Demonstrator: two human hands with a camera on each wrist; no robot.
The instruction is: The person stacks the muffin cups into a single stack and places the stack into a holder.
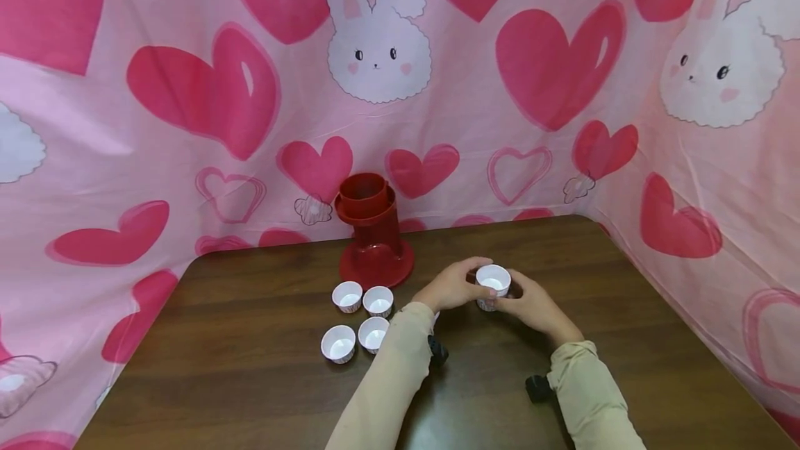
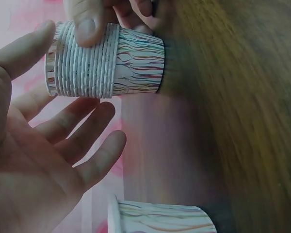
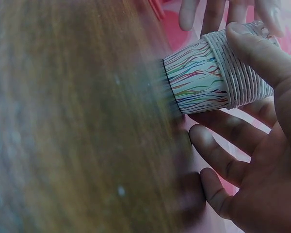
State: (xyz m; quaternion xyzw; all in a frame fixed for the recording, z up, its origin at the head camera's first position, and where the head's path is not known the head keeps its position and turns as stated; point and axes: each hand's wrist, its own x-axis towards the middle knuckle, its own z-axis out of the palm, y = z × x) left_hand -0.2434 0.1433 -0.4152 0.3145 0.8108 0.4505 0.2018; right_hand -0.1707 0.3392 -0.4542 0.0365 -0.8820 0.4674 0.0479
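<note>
A stack of small white paper cups with colored wavy lines stands upright near the table's middle right, between both hands. My right hand grips the stack, its thumb across the rolled rims in the right wrist view. My left hand pinches the top cup at its rim between thumb and index finger; its other fingers are spread in the left wrist view. The stack's lower end is at or just above the table; which, I cannot tell. A separate paper cup stands near my left hand, mostly hidden in the head view.
Several single paper cups stand on the brown wooden table, left of my left forearm. Behind them is a red stand with a round base and cup-like top. A pink heart-and-rabbit cloth hangs around the table's back and sides.
</note>
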